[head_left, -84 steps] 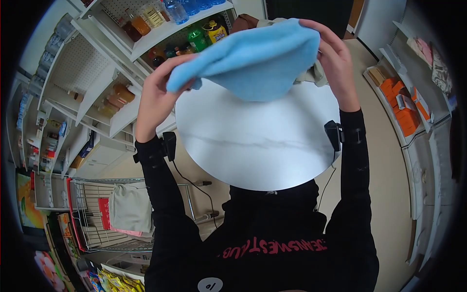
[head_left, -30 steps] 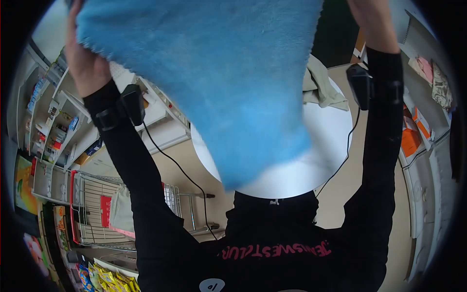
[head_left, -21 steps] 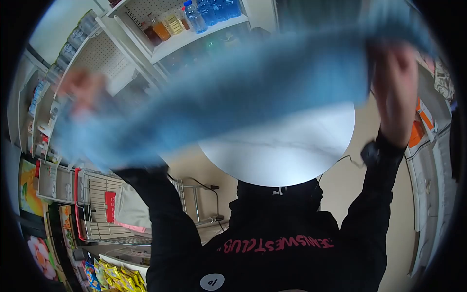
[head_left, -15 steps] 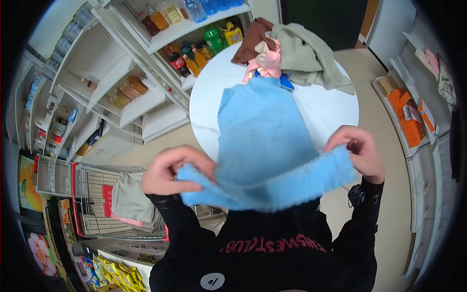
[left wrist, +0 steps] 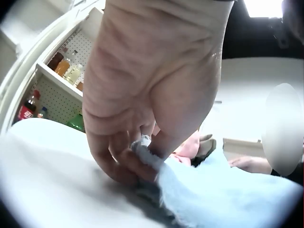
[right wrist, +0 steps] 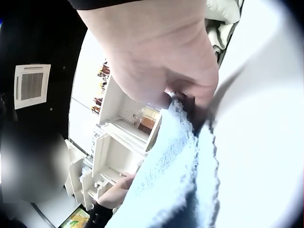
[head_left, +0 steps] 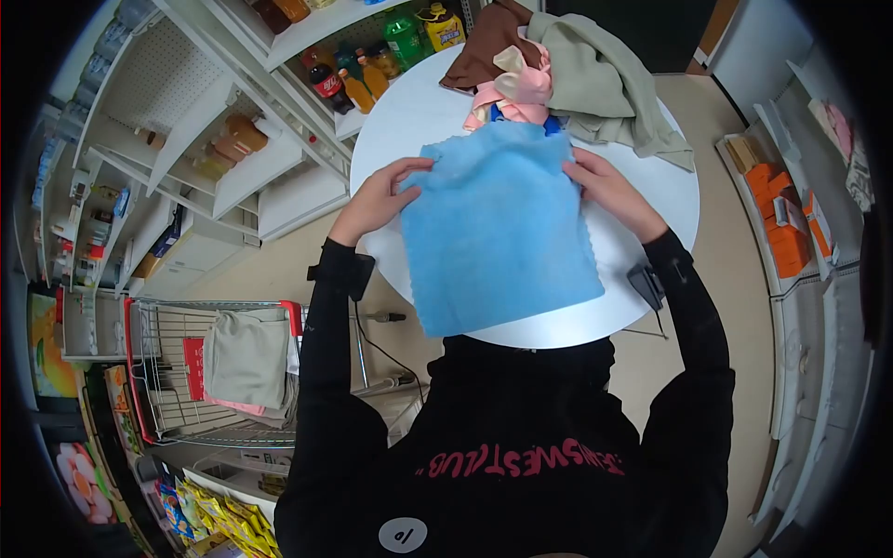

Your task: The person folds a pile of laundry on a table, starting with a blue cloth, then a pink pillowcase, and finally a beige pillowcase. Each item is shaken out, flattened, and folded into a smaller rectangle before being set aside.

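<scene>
A light blue fleecy cloth (head_left: 502, 232) with scalloped edges is spread over the white round table (head_left: 642, 270), its near left corner reaching past the table's rim. My left hand (head_left: 381, 197) pinches its far left edge between thumb and fingers; the left wrist view shows a bunched bit of the cloth (left wrist: 213, 194) in that pinch. Opposite, my right hand (head_left: 614, 191) grips the far right edge. Two scalloped edges of the cloth (right wrist: 178, 156) run down from the right hand's fingers in the right wrist view.
Beyond the cloth lies a heap of fabrics: brown cloth (head_left: 488, 51), pink cloth (head_left: 521, 88) and grey-green cloth (head_left: 605, 88). A shopping cart (head_left: 149, 372) with folded cloths (head_left: 246, 358) stands at the left. Shelves with bottles (head_left: 402, 39) rise behind; shelves with orange boxes (head_left: 777, 219) line the right.
The blue cloth was lifted high and swung, then came down over the table. From its raised near edge, both hands have moved forward to its far edge, near the heap.
</scene>
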Motion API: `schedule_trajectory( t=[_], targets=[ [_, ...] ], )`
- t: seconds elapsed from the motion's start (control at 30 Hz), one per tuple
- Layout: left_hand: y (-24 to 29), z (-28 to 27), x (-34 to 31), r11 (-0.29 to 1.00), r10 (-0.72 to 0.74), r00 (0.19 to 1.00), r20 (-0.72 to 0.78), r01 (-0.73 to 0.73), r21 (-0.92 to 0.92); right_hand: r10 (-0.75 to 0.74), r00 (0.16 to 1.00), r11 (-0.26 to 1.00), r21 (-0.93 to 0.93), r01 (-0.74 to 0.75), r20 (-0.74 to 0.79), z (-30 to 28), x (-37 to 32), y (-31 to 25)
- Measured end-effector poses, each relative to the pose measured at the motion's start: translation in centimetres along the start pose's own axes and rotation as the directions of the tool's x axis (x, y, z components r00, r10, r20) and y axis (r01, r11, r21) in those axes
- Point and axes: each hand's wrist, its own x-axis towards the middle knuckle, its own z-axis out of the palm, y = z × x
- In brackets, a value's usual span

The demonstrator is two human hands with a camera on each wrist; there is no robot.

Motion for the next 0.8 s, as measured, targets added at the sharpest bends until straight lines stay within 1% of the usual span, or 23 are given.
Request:
schedule_trajectory(
  t=[0.03, 0.1, 0.13, 0.2, 0.23, 0.27, 0.33, 0.37, 0.4, 0.5, 0.53, 0.63, 0.67, 0.7, 0.73, 0.77, 0.8],
  targets=[
    [-0.4, 0.1, -0.3, 0.992, -0.052, 0.999, -0.001, 0.052, 0.111, -0.069, 0.998, 0.998, -0.005, 0.069, -0.012, 0.2, 0.9, 1.7],
    [-1.1, -0.1, -1.0, 0.932, -0.149, 0.989, -0.02, 0.147, 0.332, -0.209, 0.977, 0.978, -0.02, 0.209, -0.037, 0.4, 1.8, 4.0],
    [-1.5, -0.1, -1.7, 0.932, -0.152, 0.988, -0.012, 0.148, 0.331, -0.202, 0.979, 0.979, -0.015, 0.201, -0.041, 0.2, 1.5, 3.8],
    [-2.0, 0.5, -3.9, 0.926, 0.03, 1.0, -0.008, -0.025, 0.377, 0.008, 0.995, 0.999, -0.033, -0.005, 0.099, -0.8, -0.1, 2.9],
    [-2.1, 0.8, -4.0, 0.921, 0.071, 0.997, 0.006, -0.068, 0.384, 0.116, 0.979, 0.993, -0.047, -0.11, 0.165, -1.1, -1.0, 2.8],
    [-2.1, 1.2, -4.1, 0.914, 0.112, 0.993, 0.019, -0.111, 0.39, 0.131, 0.979, 0.991, -0.037, -0.127, 0.159, -1.1, -1.4, 3.0],
    [0.8, 1.3, -2.8, 0.918, -0.043, 0.998, -0.037, 0.054, 0.393, 0.079, 0.996, 0.997, -0.026, -0.078, 0.05, -1.1, -0.9, 2.8],
    [1.5, 1.3, -2.4, 0.909, -0.12, 0.99, -0.072, 0.139, 0.394, 0.049, 0.999, 0.998, -0.026, -0.049, -0.001, -1.1, -0.7, 2.8],
    [1.3, 1.0, -2.0, 0.909, -0.116, 0.99, -0.074, 0.136, 0.395, 0.045, 0.999, 0.999, -0.028, -0.045, -0.003, -1.3, -0.4, 2.7],
    [0.0, -0.2, -0.1, 0.987, -0.038, 0.99, -0.137, 0.059, 0.152, -0.149, 0.987, 0.987, 0.063, 0.146, 0.054, -1.9, 0.6, 2.5],
    [-0.6, -0.3, 0.7, 0.986, -0.033, 0.99, -0.138, 0.055, 0.156, -0.154, 0.987, 0.987, 0.063, 0.151, 0.051, -1.9, 1.1, 2.2],
    [-2.8, 0.0, 1.8, 0.941, -0.02, 0.993, -0.12, 0.059, 0.333, 0.021, 1.0, 0.985, -0.171, -0.021, 0.0, -0.7, 2.3, 1.9],
    [-3.4, 0.1, 1.9, 0.94, -0.017, 0.992, -0.122, 0.057, 0.338, 0.015, 1.0, 0.985, -0.17, -0.015, 0.0, -0.6, 2.6, 2.6],
    [-3.6, 0.4, 2.0, 0.922, 0.023, 0.991, -0.13, 0.029, 0.386, -0.136, 0.991, 0.955, -0.268, 0.128, -0.012, -0.5, 3.2, 4.1],
    [-3.6, 0.7, 2.1, 0.901, 0.064, 0.989, -0.136, 0.001, 0.433, -0.284, 0.959, 0.894, -0.365, 0.261, -0.009, -0.2, 3.4, 4.9],
    [-3.8, 0.9, 2.0, 0.878, 0.102, 0.985, -0.14, -0.023, 0.478, -0.353, 0.936, 0.854, -0.409, 0.322, 0.001, -0.6, 3.3, 5.8],
    [-3.4, 1.1, 1.5, 0.878, 0.099, 0.985, -0.139, -0.021, 0.478, -0.42, 0.908, 0.807, -0.454, 0.378, 0.011, -0.7, 2.9, 6.1]
  ],
)
